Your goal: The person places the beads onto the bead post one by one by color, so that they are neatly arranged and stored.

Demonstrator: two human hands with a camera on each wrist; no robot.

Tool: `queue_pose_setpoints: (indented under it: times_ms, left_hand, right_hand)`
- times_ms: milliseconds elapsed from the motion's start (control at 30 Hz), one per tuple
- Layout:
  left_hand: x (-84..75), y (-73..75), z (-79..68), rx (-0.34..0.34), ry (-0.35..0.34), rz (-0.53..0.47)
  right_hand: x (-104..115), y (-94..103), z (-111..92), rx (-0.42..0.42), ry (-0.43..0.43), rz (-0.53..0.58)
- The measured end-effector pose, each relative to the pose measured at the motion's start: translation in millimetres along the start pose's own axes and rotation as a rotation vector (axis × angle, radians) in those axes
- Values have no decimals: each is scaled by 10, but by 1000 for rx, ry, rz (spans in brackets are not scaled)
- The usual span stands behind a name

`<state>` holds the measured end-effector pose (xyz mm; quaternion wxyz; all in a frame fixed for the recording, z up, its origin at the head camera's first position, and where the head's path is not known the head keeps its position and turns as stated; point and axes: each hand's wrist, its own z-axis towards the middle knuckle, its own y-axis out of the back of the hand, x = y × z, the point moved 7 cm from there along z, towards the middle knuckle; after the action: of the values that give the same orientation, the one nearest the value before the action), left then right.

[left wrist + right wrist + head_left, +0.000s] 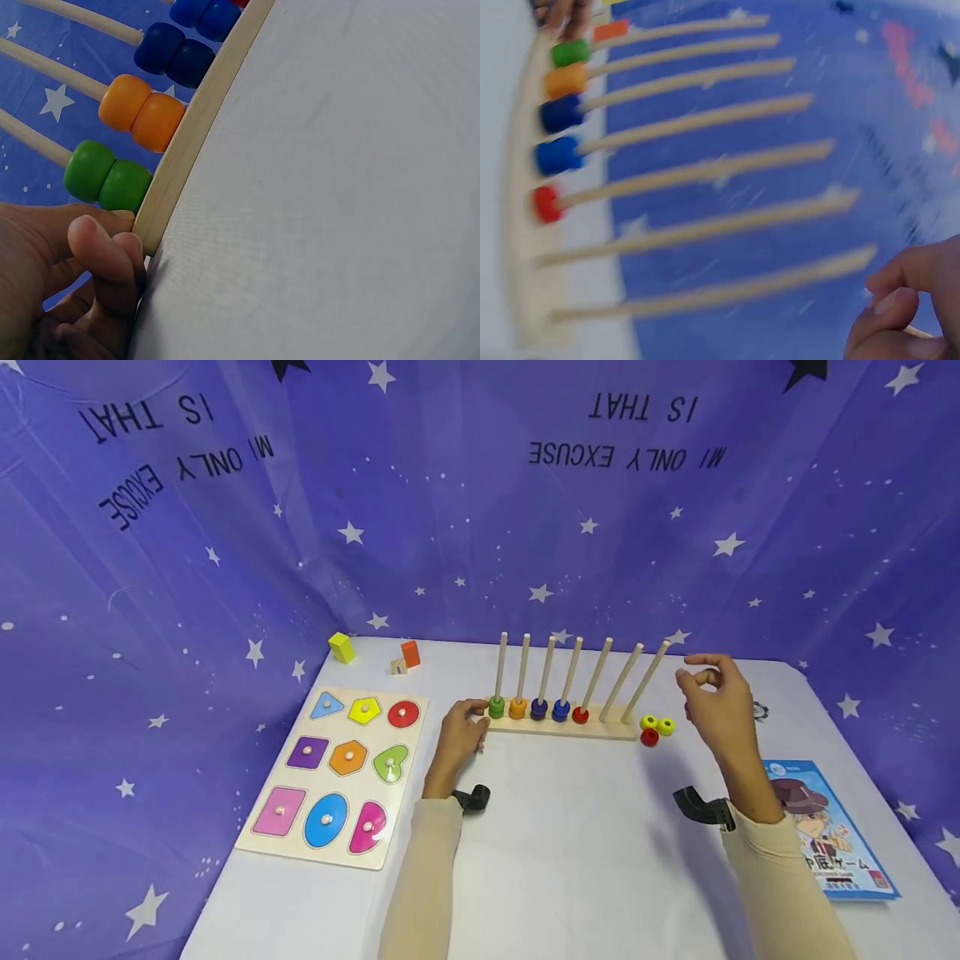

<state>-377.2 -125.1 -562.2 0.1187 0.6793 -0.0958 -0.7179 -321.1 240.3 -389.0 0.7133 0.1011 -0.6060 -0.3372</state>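
Note:
A wooden peg rack (pixel 570 729) stands on the table with a row of upright pegs. Paired beads sit on four pegs: green (pixel 497 707), orange (pixel 517 708), dark blue (pixel 538 709) and blue (pixel 560 711). One red bead (pixel 581 716) is on the peg after them; the two rightmost pegs are bare. My left hand (pixel 462 732) grips the rack's left end, beside the green beads (pixel 109 176). My right hand (pixel 716 702) is raised right of the pegs, fingers loosely bent, with nothing visible in it. Two yellow beads (pixel 666 726) and a loose red bead (pixel 649 737) lie by the rack's right end.
A shape puzzle board (pixel 300 768) with knobbed pieces lies at the left. Behind it are a yellow block (pixel 342 648), an orange block (pixel 410 652) and a small wooden cube (pixel 398 667). A blue illustrated box (pixel 832 835) lies at the right, partly under my right forearm.

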Motion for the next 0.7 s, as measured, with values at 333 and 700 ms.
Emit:
queue_pose_setpoints:
  times_ms: [333, 700]
  left_hand:
    - [15, -4, 14, 12, 1, 11]
    - [3, -15, 4, 5, 4, 8]
  right_hand:
    - [-1388, -481, -232, 271, -176, -85]
    - [-1516, -705, -228, 279, -133, -185]
